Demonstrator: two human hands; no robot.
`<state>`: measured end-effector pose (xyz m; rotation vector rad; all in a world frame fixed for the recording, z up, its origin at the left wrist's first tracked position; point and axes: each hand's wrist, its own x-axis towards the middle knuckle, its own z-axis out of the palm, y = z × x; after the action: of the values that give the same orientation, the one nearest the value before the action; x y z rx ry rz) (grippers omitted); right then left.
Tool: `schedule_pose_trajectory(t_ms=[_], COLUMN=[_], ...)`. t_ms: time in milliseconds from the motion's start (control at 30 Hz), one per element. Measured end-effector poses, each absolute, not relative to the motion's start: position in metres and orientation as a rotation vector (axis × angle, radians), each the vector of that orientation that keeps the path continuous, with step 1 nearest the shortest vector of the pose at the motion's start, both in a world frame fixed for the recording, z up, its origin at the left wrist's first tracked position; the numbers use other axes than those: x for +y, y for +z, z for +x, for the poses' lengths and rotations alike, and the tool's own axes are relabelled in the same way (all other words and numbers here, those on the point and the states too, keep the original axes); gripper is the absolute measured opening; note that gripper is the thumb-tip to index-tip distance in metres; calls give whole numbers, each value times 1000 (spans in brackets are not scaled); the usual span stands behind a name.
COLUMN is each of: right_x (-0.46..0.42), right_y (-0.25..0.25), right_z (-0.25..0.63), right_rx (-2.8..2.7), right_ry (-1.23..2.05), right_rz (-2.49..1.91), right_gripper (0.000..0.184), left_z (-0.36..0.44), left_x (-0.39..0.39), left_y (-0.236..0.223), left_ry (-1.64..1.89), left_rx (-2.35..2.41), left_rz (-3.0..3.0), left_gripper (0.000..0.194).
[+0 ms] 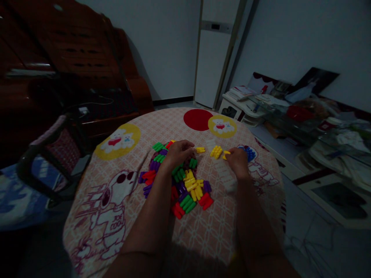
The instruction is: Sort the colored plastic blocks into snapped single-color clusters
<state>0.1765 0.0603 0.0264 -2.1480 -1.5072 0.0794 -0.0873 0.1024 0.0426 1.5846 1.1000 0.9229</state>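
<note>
My left hand (179, 153) reaches over the pile, fingers curled, with a yellow building block (200, 150) at its fingertips. My right hand (239, 161) pinches another yellow building block (226, 155) between thumb and fingers. Between the two hands, a small cluster of joined yellow blocks (216, 152) rests on the tablecloth. Below my left hand lies a loose pile of ridged plastic blocks: yellow ones (191, 182), green ones (188, 204), red ones (206, 201) and purple ones (181, 189). My left forearm hides part of this pile. Just beyond my right hand sits a blue block cluster (249, 153).
A patterned cloth (214, 231) covers the round table. To the left stand a chair (55, 154) and a wooden sofa (87, 58). A cluttered cabinet (290, 116) runs along the right wall, and a tall white appliance (214, 58) fills the far corner.
</note>
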Motion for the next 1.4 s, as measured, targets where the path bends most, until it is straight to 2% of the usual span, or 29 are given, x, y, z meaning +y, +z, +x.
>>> schedule_pose_trajectory(t_ms=[467, 700, 867, 1100, 1300, 1400], right_x=[74, 71, 67, 64, 63, 63], right_y=[7, 10, 18, 25, 26, 24], right_z=[167, 166, 160, 145, 134, 132], right_rx=[-1537, -1548, -1450, -1475, -1536, -1545], right_ry=[12, -14, -64, 104, 213, 245], right_rz=[-1965, -1955, -1907, -1727, -1621, -1612], right_gripper=[39, 41, 38, 32, 30, 30], left_z=[-109, -147, -148, -147, -147, -136], left_x=[107, 116, 113, 107, 102, 102], left_y=[43, 39, 41, 56, 61, 54], left_ry=[997, 1227, 1027, 848, 221, 164], left_rx=[1203, 1756, 1950, 1852, 1774, 1763], left_rz=[1624, 1670, 1868, 1979, 2131, 2148], left_gripper=[32, 32, 31, 23, 17, 24])
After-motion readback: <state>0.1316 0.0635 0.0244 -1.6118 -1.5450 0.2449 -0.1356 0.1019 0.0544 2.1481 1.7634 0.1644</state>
